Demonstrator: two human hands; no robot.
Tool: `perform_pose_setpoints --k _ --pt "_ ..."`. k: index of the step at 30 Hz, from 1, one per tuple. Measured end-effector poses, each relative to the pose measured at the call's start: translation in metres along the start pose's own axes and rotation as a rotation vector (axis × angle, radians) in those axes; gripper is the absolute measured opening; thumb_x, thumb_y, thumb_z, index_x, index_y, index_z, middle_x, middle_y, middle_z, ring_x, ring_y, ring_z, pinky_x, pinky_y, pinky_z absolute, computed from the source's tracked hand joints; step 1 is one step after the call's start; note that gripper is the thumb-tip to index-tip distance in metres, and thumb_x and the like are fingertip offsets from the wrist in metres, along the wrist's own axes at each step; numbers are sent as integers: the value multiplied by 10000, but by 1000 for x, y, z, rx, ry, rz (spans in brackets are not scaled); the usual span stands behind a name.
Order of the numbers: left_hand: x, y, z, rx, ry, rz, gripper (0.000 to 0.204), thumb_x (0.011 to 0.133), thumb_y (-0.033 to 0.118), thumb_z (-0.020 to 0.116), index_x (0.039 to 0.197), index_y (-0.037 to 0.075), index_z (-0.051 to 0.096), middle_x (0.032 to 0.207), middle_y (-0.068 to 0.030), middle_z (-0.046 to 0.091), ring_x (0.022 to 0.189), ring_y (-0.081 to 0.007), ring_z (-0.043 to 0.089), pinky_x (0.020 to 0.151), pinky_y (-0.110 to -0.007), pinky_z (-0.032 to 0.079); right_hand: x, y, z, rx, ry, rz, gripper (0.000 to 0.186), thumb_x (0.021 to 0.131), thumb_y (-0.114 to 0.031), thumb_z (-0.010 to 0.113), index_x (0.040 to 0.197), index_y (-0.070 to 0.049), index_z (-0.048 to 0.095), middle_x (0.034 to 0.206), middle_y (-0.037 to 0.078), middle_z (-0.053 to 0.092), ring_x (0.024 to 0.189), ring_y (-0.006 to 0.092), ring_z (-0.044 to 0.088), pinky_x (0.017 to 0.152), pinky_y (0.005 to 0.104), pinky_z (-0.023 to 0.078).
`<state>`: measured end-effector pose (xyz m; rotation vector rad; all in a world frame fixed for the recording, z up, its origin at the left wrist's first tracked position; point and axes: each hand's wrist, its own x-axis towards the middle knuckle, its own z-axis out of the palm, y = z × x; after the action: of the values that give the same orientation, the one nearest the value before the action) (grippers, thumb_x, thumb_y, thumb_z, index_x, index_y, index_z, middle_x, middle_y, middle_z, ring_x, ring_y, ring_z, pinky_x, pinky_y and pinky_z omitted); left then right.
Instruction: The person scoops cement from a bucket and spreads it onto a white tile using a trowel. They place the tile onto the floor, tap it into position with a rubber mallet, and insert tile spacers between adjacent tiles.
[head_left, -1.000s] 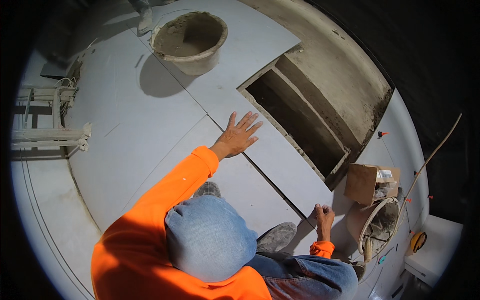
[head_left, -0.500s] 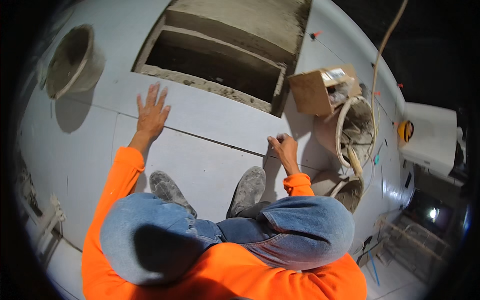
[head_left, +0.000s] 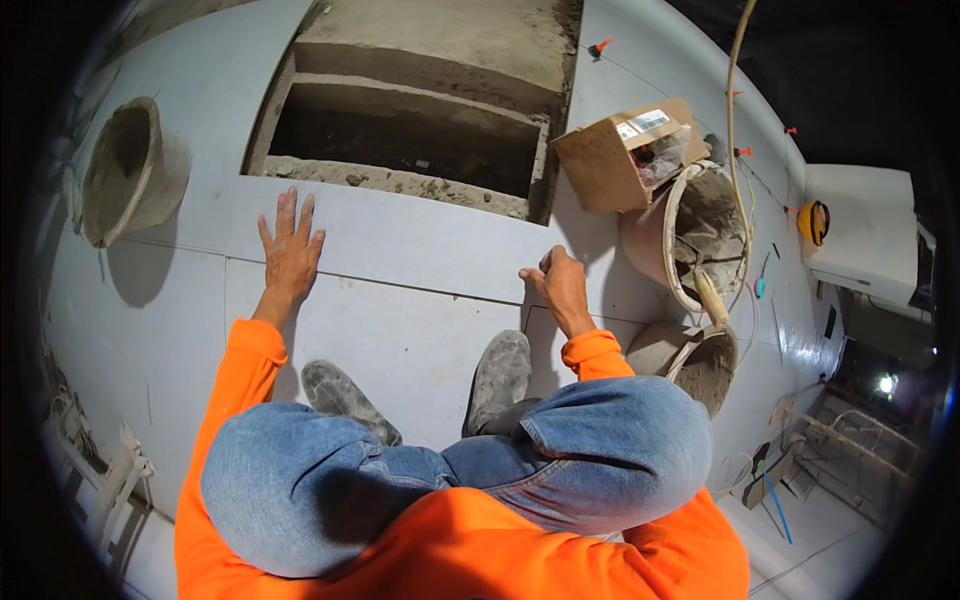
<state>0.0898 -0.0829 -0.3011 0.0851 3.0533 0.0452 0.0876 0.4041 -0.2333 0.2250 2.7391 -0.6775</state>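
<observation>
My left hand (head_left: 288,250) lies flat with spread fingers on a large pale floor tile (head_left: 400,232), just short of a rectangular opening in the floor. A thin dark joint (head_left: 420,288) separates this tile from the one under my boots. Over the right end of that joint, my right hand (head_left: 562,288) is closed, its fingers curled and thumb side turned left. Whatever those fingers hold, if anything, is too small or hidden to make out. The concrete-walled opening (head_left: 400,125) has a rough, crumbly near ledge and a dark inside.
A dirty bucket (head_left: 160,165) lies tipped at left. To the right are an open cardboard box (head_left: 600,165), a mortar-caked bucket (head_left: 650,235) with a handled tool (head_left: 711,297) at its mouth, and another bucket (head_left: 655,350). Orange tile-levelling pieces (head_left: 599,49) stick up from joints at far right.
The view has shifted and turned slightly. My left hand stays flat on the tile. My right hand's fingers have changed pose a little, still curled near the joint.
</observation>
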Motion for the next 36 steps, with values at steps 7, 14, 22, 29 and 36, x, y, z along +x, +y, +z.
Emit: perform_pose_setpoints --k 7,14,22,29,36 --pt "-2 -11 9 -114 7 67 650 1138 339 460 1737 158 285 1844 -135 122 1703 -365 87 1310 -704 26 0 2 2 -76 24 89 603 802 -355 971 1014 69 599 911 298 744 908 499 746 788 548 585" --pt "-86 -96 38 -520 183 -504 724 1157 351 476 1758 70 186 1833 -187 155 1691 -362 147 1356 -540 89 -56 66 -6 84 -17 182 471 854 -372 915 1005 -13 649 887 258 763 906 467 754 788 539 586" --pt "-194 -68 6 -1179 -202 -1034 713 1147 383 498 1711 33 238 1756 -192 250 1602 -332 273 1309 -449 243 -237 154 16 661 -187 117 297 932 -247 685 1158 -61 737 1082 260 781 1037 467 744 883 542 581" --pt "-146 -39 -29 -1194 -293 -986 676 1141 397 508 1667 20 315 1684 -186 347 1524 -321 363 1262 -439 305 -200 150 1 213 -474 183 381 983 -353 665 1051 7 770 1072 283 776 1041 495 741 919 546 588" --pt "-130 -51 -46 -1136 -353 -927 647 1135 412 518 1623 7 391 1612 -181 445 1446 -311 453 1215 -428 367 -331 190 -35 82 -367 560 217 875 -183 754 945 20 790 1026 278 781 1030 464 755 884 548 598"
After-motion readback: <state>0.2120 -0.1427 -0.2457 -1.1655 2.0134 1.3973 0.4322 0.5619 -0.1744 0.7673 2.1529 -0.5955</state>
